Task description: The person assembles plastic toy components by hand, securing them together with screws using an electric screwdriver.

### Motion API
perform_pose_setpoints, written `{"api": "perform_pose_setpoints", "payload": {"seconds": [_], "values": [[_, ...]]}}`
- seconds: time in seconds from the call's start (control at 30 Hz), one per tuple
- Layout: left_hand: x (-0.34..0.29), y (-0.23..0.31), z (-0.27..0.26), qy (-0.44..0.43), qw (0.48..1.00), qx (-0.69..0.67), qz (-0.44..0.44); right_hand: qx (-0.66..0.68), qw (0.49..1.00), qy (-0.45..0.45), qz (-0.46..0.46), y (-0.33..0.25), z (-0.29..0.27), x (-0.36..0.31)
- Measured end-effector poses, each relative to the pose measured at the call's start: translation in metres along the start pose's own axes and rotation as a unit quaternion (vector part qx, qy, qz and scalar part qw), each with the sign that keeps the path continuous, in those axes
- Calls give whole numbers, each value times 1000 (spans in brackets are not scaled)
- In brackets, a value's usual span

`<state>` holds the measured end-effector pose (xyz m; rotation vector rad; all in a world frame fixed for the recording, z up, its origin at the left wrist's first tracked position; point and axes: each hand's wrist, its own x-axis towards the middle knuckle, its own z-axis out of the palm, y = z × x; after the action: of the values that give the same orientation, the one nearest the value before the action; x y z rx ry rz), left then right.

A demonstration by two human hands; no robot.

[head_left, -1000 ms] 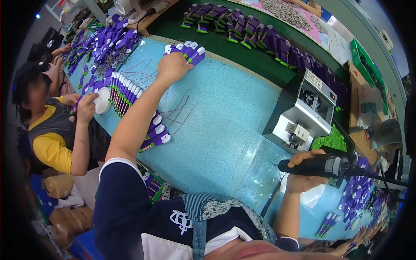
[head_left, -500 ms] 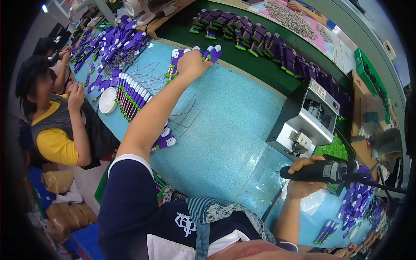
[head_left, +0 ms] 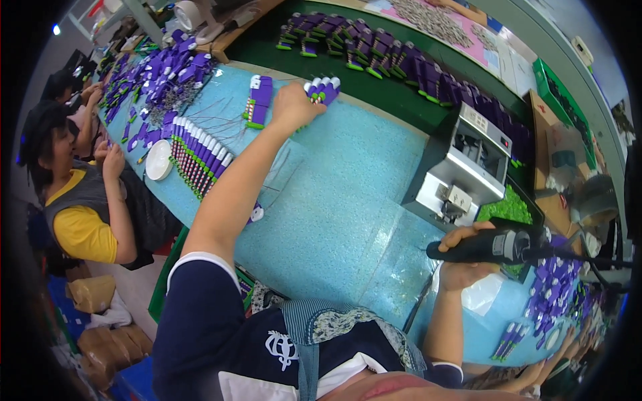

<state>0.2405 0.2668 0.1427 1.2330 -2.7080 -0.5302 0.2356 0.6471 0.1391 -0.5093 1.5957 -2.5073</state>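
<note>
1. Left hand [head_left: 292, 107] reaches to the far part of the blue speckled desk [head_left: 334, 194]; fingers bend down at a cluster of slim purple pieces with rounded white tips and green details [head_left: 324, 91]; fingertips hidden, cannot tell how far closed or whether gripping.
2. Flat purple block with white top and green foot [head_left: 262, 99] is just left of that hand, on the desk.
3. Right hand [head_left: 463, 274] has fingers wrapped round a black cylindrical power tool [head_left: 476, 248]; tool lies sideways in the grip, narrow end to the left; cable at the right.
4. Boxy silver-and-black metal machine [head_left: 428, 182] stands beyond the right hand; small bright green parts [head_left: 506, 206] just beside it.
5. Slanted row of purple, white-tipped pieces [head_left: 200, 148] sits left of the left forearm [head_left: 234, 180]; round white bowl [head_left: 158, 160] adjacent; loose purple heap [head_left: 179, 65] beyond.
6. Dark green surface [head_left: 394, 95] past the desk carries more purple pieces [head_left: 428, 81]; co-worker in yellow sleeves [head_left: 87, 234] at left.
</note>
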Motion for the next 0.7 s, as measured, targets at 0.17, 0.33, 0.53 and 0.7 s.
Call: {"api": "perform_pose_setpoints", "payload": {"seconds": [0.17, 0.33, 0.53, 0.7], "values": [[-90, 32, 3, -179, 979, 24, 100, 5, 1000, 10, 17, 5, -2, 1], [-153, 26, -2, -258, 949, -144, 113, 12, 1000, 9, 0, -7, 6, 11], [-213, 41, 12, -420, 756, -493, -97, 151, 974, -109, -128, -45, 24, 71], [-233, 56, 23, -500, 660, -547, -126, 160, 970, -137, -121, -29, 21, 84]]}}
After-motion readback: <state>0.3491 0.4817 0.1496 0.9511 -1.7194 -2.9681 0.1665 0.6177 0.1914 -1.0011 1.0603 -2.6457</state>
